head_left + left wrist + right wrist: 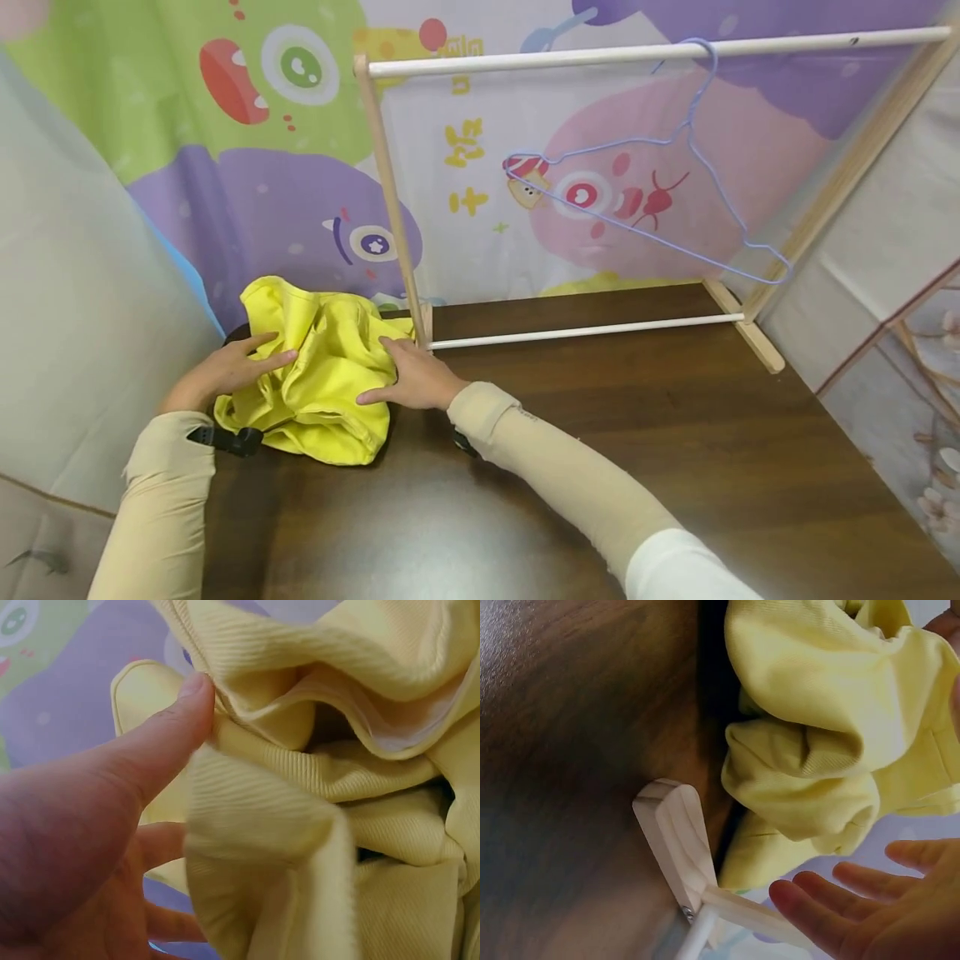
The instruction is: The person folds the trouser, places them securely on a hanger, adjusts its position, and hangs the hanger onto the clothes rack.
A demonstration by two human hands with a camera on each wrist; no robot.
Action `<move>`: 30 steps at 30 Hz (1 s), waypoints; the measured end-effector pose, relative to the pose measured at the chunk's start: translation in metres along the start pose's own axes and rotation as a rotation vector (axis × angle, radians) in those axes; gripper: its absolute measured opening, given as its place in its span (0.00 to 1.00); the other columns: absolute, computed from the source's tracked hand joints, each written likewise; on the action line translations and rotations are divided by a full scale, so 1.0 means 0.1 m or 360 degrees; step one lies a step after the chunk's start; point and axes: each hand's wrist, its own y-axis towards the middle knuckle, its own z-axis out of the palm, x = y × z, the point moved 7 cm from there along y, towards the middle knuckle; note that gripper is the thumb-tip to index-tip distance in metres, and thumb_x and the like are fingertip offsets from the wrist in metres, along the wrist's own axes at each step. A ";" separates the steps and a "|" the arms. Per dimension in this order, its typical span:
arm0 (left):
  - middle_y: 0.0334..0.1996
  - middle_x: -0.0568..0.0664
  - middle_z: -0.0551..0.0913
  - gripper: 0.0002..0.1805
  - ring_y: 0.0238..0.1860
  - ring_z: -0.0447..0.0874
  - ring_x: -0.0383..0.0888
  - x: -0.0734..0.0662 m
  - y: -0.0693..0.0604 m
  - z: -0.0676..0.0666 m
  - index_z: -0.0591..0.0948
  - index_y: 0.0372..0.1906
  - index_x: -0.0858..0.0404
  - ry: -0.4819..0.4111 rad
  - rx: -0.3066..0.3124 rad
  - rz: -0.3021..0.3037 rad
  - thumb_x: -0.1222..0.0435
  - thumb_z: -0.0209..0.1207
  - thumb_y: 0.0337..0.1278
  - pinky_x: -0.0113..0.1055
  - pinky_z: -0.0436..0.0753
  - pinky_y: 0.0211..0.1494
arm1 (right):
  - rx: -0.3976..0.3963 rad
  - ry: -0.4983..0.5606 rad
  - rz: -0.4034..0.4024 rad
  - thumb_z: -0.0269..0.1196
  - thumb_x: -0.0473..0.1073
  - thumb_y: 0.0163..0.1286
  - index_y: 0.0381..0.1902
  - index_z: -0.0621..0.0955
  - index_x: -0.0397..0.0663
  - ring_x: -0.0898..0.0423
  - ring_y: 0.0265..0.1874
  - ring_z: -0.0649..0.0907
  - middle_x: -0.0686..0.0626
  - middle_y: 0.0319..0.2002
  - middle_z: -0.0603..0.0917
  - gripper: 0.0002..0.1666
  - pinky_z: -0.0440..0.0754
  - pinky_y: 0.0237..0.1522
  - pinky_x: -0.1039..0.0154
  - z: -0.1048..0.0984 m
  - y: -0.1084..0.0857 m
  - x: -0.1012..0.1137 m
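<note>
A crumpled yellow ribbed-cloth garment lies bunched at the left of the brown table; its kind cannot be told. My left hand is at its left side, thumb and fingers spread. In the left wrist view the thumb of my left hand lies against a fold of the garment, and part of the fingers is hidden behind cloth. On the other side, my right hand has its fingers extended toward the garment. In the right wrist view, the fingers of my right hand look straight beside the cloth.
Close to my right hand stands a wooden rack with a white top rail and a white lower rod. A blue wire hanger hangs from the top rail. A cartoon-printed curtain is behind the brown table.
</note>
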 end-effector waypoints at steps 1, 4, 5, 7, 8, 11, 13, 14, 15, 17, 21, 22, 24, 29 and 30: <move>0.66 0.80 0.58 0.46 0.64 0.56 0.78 0.00 0.00 0.01 0.56 0.72 0.76 0.0008 0.0000 0.0011 0.40 0.45 0.69 0.67 0.62 0.61 | -0.0004 0.0017 -0.0008 0.64 0.73 0.57 0.77 0.55 0.46 0.51 0.71 0.63 0.45 0.72 0.63 0.62 0.65 0.67 0.55 0.01 0.02 0.00; 0.65 0.80 0.60 0.45 0.63 0.59 0.77 -0.02 0.02 0.02 0.58 0.71 0.77 0.0013 0.0011 0.0035 0.40 0.45 0.69 0.67 0.64 0.60 | -0.0023 0.0065 0.0005 0.65 0.72 0.57 0.76 0.57 0.47 0.51 0.70 0.65 0.45 0.72 0.64 0.60 0.65 0.67 0.56 0.02 0.08 -0.01; 0.65 0.80 0.60 0.45 0.63 0.59 0.77 -0.03 0.03 0.03 0.59 0.71 0.76 0.0008 0.0018 0.0039 0.40 0.45 0.69 0.67 0.65 0.59 | -0.0033 0.0079 0.0015 0.66 0.71 0.57 0.76 0.58 0.47 0.51 0.70 0.65 0.45 0.72 0.64 0.60 0.65 0.67 0.57 0.01 0.10 -0.02; 0.64 0.80 0.61 0.45 0.63 0.60 0.76 -0.05 0.04 0.04 0.60 0.70 0.76 -0.0003 0.0036 0.0029 0.40 0.45 0.69 0.66 0.66 0.59 | -0.0052 0.0104 0.0046 0.67 0.70 0.56 0.76 0.58 0.47 0.52 0.70 0.65 0.46 0.71 0.65 0.59 0.64 0.67 0.59 0.00 0.13 -0.03; 0.64 0.80 0.61 0.45 0.63 0.60 0.76 -0.05 0.04 0.04 0.60 0.70 0.76 -0.0011 0.0046 0.0017 0.40 0.45 0.69 0.66 0.66 0.59 | -0.0051 0.0116 0.0070 0.67 0.70 0.56 0.76 0.58 0.47 0.51 0.70 0.65 0.46 0.71 0.65 0.59 0.64 0.67 0.58 0.00 0.14 -0.04; 0.64 0.80 0.61 0.46 0.62 0.61 0.76 -0.04 0.02 0.05 0.61 0.69 0.77 -0.0041 0.0064 -0.0027 0.39 0.46 0.68 0.65 0.67 0.59 | -0.0026 0.0148 0.0111 0.68 0.69 0.56 0.76 0.58 0.48 0.51 0.70 0.65 0.46 0.72 0.64 0.59 0.63 0.68 0.59 0.05 0.16 -0.04; 0.63 0.81 0.61 0.46 0.62 0.61 0.77 -0.03 0.00 0.05 0.62 0.69 0.78 -0.0048 0.0071 -0.0057 0.39 0.46 0.68 0.65 0.68 0.58 | 0.0016 0.0182 0.0127 0.68 0.69 0.56 0.76 0.57 0.48 0.51 0.70 0.64 0.47 0.73 0.63 0.59 0.63 0.68 0.59 0.10 0.17 -0.03; 0.63 0.81 0.61 0.47 0.62 0.61 0.77 -0.03 0.00 0.05 0.62 0.68 0.79 -0.0052 0.0072 -0.0074 0.38 0.46 0.68 0.65 0.68 0.58 | 0.0036 0.0197 0.0132 0.68 0.68 0.56 0.76 0.57 0.48 0.52 0.70 0.64 0.47 0.73 0.63 0.59 0.63 0.68 0.59 0.13 0.18 -0.03; 0.63 0.82 0.60 0.48 0.62 0.60 0.77 -0.02 0.00 0.05 0.61 0.68 0.79 -0.0056 0.0073 -0.0090 0.38 0.46 0.68 0.65 0.68 0.58 | 0.0051 0.0207 0.0135 0.68 0.68 0.57 0.76 0.57 0.48 0.52 0.71 0.64 0.47 0.73 0.63 0.59 0.63 0.68 0.59 0.16 0.19 -0.02; 0.64 0.82 0.59 0.50 0.62 0.59 0.77 0.00 -0.01 0.04 0.58 0.69 0.81 -0.0062 0.0062 -0.0117 0.38 0.45 0.67 0.65 0.67 0.59 | 0.0071 0.0229 0.0137 0.69 0.66 0.57 0.76 0.57 0.48 0.52 0.71 0.63 0.47 0.73 0.62 0.58 0.62 0.68 0.59 0.20 0.20 0.00; 0.56 0.82 0.67 0.51 0.54 0.69 0.74 0.05 0.00 0.02 0.62 0.64 0.84 -0.0098 0.0054 -0.0188 0.37 0.47 0.65 0.60 0.74 0.53 | 0.0059 0.0251 0.0174 0.70 0.63 0.58 0.76 0.57 0.47 0.51 0.71 0.62 0.46 0.73 0.61 0.57 0.61 0.68 0.60 0.24 0.22 0.02; 0.47 0.78 0.73 0.48 0.47 0.74 0.69 0.07 0.00 0.02 0.69 0.56 0.83 -0.0106 0.0057 -0.0212 0.36 0.48 0.64 0.55 0.77 0.49 | 0.0058 0.0245 0.0192 0.71 0.62 0.58 0.76 0.57 0.46 0.51 0.71 0.63 0.45 0.73 0.61 0.57 0.62 0.68 0.60 0.25 0.23 0.01; 0.30 0.63 0.74 0.40 0.34 0.76 0.57 0.09 0.01 0.02 0.74 0.35 0.74 -0.0134 0.0082 -0.0263 0.35 0.50 0.62 0.45 0.77 0.39 | 0.0069 0.0229 0.0225 0.71 0.61 0.58 0.76 0.56 0.46 0.51 0.70 0.64 0.44 0.73 0.61 0.58 0.63 0.67 0.60 0.28 0.24 -0.01; 0.24 0.51 0.65 0.36 0.29 0.70 0.47 0.14 0.00 0.04 0.68 0.27 0.65 -0.0224 0.0112 -0.0379 0.33 0.52 0.57 0.36 0.70 0.32 | 0.0104 0.0186 0.0229 0.70 0.60 0.59 0.76 0.57 0.46 0.50 0.68 0.67 0.42 0.72 0.61 0.56 0.67 0.65 0.60 0.35 0.25 -0.04; 0.28 0.55 0.68 0.39 0.32 0.71 0.49 0.15 -0.01 0.04 0.70 0.32 0.70 -0.0240 0.0108 -0.0399 0.32 0.52 0.57 0.37 0.71 0.33 | 0.0103 0.0185 0.0219 0.70 0.60 0.60 0.76 0.57 0.47 0.50 0.68 0.67 0.43 0.72 0.62 0.55 0.67 0.65 0.60 0.36 0.26 -0.04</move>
